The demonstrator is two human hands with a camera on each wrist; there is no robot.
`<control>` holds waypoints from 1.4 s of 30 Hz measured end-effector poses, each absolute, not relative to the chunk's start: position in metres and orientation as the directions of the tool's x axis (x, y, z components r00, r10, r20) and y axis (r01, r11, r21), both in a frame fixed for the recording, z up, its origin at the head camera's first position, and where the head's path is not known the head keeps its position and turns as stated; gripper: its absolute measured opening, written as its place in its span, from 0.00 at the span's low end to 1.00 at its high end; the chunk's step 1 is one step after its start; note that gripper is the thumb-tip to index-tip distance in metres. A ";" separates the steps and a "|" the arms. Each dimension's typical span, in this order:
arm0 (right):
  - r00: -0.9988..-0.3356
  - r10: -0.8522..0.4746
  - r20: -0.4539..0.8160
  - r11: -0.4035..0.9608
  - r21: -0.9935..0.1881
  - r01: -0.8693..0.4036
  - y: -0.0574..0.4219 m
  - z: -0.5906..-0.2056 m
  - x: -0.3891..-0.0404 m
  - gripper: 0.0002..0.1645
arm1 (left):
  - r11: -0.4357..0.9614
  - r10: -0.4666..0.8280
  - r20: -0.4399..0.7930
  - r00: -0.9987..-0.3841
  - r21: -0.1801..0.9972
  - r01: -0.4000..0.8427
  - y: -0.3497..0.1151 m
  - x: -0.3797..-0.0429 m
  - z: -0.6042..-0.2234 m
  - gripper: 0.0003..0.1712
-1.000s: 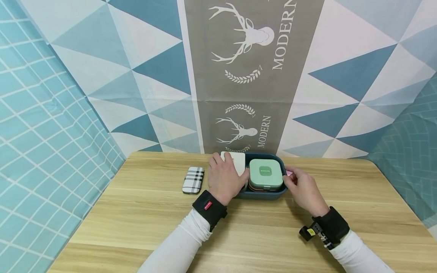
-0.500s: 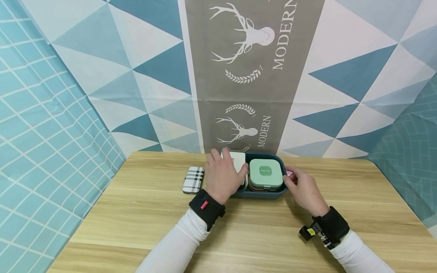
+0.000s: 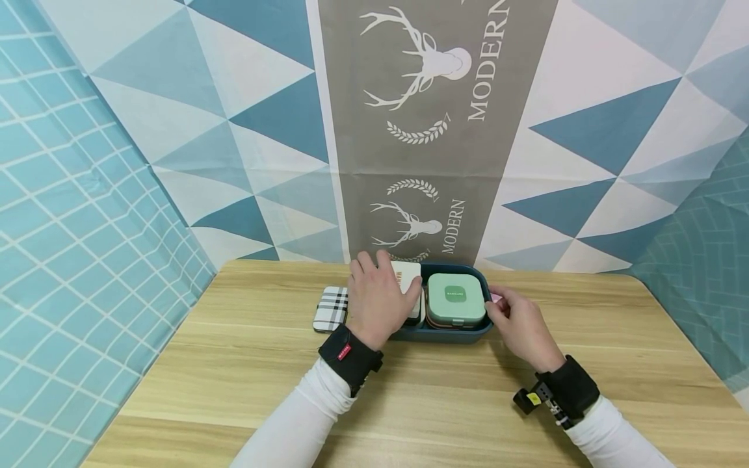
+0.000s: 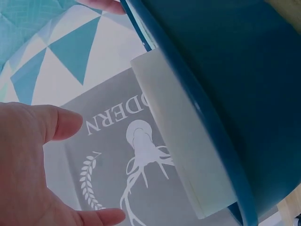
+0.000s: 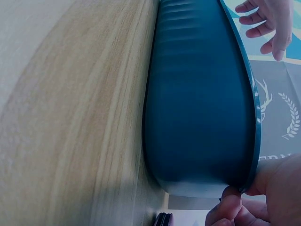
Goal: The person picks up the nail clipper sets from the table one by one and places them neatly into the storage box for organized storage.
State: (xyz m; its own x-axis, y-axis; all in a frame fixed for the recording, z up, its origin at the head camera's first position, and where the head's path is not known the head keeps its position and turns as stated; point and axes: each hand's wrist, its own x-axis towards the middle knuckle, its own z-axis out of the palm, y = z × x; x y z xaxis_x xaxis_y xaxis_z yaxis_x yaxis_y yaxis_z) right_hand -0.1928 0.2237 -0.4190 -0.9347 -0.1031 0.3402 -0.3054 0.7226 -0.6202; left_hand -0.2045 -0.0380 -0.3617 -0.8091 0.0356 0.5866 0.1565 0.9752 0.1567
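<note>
A dark blue storage bin (image 3: pixel 445 335) stands at the back of the table. My left hand (image 3: pixel 374 302) hovers over its left end, fingers spread with nothing in them. Under that hand, a white box (image 3: pixel 407 274) with printed lettering sits in the bin; in the left wrist view, the white box (image 4: pixel 183 136) sticks up above the rim, apart from my thumb and fingers. A mint green case (image 3: pixel 456 300) labelled MANICURE lies in the right half. My right hand (image 3: pixel 521 323) pinches the bin's right rim between thumb and fingers, as the right wrist view shows.
A black and white plaid case (image 3: pixel 330 309) lies left of the bin, partly covered by my left hand. Something pink (image 3: pixel 496 297) shows behind the bin's right end, by my right fingers. A patterned wall covering (image 3: pixel 409 156) rises right behind the table (image 3: pixel 468 409).
My left hand has drawn back to the left and away from the white box, uncovering more of its lettering. My right hand has stayed at the rim.
</note>
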 end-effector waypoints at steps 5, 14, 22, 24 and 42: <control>-0.933 -0.105 0.345 0.722 -0.619 -0.310 0.223 -0.419 -0.193 0.21 | 0.975 0.029 0.597 -0.802 0.162 0.155 -0.041 -0.204 -0.359 0.39; -0.935 -0.105 0.340 0.725 -0.617 -0.305 0.224 -0.419 -0.192 0.22 | 0.973 0.016 0.599 -0.801 0.175 0.150 -0.046 -0.202 -0.355 0.40; -0.929 -0.107 0.354 0.722 -0.615 -0.317 0.225 -0.420 -0.192 0.22 | 0.967 0.026 0.581 -0.814 0.190 0.167 -0.051 -0.201 -0.354 0.43; -0.928 -0.108 0.357 0.721 -0.614 -0.321 0.225 -0.421 -0.193 0.22 | 0.967 0.025 0.582 -0.813 0.194 0.168 -0.053 -0.201 -0.354 0.43; -0.930 -0.111 0.351 0.721 -0.616 -0.318 0.225 -0.420 -0.193 0.22 | 0.962 0.009 0.565 -0.825 0.221 0.161 -0.073 -0.204 -0.353 0.41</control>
